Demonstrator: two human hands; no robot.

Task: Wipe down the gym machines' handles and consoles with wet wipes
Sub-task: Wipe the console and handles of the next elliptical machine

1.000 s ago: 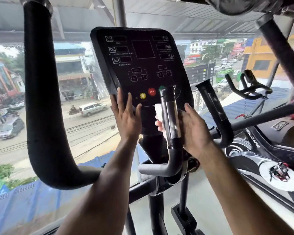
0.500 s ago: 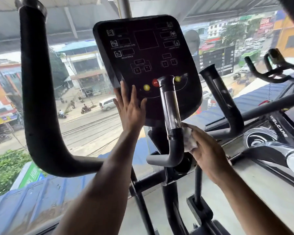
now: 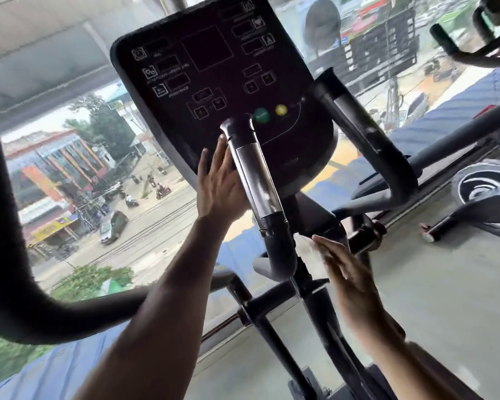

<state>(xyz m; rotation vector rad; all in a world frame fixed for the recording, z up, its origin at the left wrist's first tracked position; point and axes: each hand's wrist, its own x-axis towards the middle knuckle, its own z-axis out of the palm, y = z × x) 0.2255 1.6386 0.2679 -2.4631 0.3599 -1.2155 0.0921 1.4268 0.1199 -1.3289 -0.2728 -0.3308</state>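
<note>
Your right hand [image 3: 348,272] is nearest, low and blurred, with its fingers straight and together. They press a white wipe [image 3: 308,249] against the machine's post [image 3: 318,295], just below the bend of the near handle [image 3: 260,180]. The wipe shows only as a pale smear under and ahead of your fingertips, so you cannot tell how it is folded.

Up and to the left of that hand, your left hand [image 3: 218,183] lies flat with fingers straight and slightly spread, resting on the lower left edge of the console [image 3: 214,82]. Its fingertips reach up beside the top of the near handle, whose silver sensor strip runs down just right of your palm.

Above your left hand, the console is tilted, with a green button [image 3: 261,116] and a yellow button [image 3: 281,110] just right of the handle's cap. Right of the console stands a second handle [image 3: 367,140]. Far to your left curves a thick padded arm bar [image 3: 9,255]. Beyond everything, a window [image 3: 98,168] looks onto a street.
</note>
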